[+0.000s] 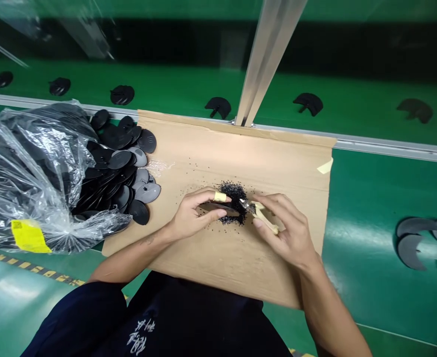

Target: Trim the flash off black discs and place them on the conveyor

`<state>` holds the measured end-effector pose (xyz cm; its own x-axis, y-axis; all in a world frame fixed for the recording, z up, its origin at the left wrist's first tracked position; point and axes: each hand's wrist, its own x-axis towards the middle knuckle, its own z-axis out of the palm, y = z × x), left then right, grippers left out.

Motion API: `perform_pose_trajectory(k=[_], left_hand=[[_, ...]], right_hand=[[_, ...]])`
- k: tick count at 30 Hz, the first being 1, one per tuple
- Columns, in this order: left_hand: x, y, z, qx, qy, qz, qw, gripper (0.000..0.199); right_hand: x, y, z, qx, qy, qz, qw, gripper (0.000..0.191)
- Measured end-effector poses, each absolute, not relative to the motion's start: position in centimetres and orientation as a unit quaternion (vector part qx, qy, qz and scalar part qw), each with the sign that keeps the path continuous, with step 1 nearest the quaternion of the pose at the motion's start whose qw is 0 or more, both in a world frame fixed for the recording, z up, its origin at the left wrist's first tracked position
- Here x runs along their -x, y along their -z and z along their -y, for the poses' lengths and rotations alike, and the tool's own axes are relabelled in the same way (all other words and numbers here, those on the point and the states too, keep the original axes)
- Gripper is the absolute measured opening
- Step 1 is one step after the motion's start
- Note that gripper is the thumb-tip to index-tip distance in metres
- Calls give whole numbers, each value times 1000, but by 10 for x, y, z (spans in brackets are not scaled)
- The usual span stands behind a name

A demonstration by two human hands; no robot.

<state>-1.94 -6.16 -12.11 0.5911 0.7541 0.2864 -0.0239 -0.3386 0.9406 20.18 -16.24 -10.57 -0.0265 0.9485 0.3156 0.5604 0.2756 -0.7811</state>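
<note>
My left hand [194,215] pinches a flat dark oval plastic part [218,209] edge-on over a cardboard sheet [241,153]; a yellow tape band wraps one finger. My right hand [285,228] grips a small cream-handled trimming knife [261,214], its blade tip next to the part's edge. A heap of black plastic shavings [233,193] lies on the cardboard just behind the part and blade.
A clear plastic bag [28,168] spills several black oval parts [125,163] onto the cardboard's left side. Behind runs a green conveyor belt [174,89] carrying black curved pieces. A metal post [266,54] rises at the back. More crescent pieces [415,243] lie at right.
</note>
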Motion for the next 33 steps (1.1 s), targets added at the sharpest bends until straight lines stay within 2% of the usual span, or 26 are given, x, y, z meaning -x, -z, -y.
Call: perform_pose_trajectory(k=[8,21,26,33], left_hand=[[20,120,60,-744,-367,-214,515,21],[19,123,64,-725,-369,-210,542,21],[21,117,61,-781,-350,-180,486,29],[19,120,60,-883,-304,-155,323,24]], right_hand=[[-201,109,163,533,-185,714,414,37],[-205,106,167,535,-179,725,394,28],[-209,104,167,555,-120,738,366,27],[-214,96,166,566,-83,758,314,22]])
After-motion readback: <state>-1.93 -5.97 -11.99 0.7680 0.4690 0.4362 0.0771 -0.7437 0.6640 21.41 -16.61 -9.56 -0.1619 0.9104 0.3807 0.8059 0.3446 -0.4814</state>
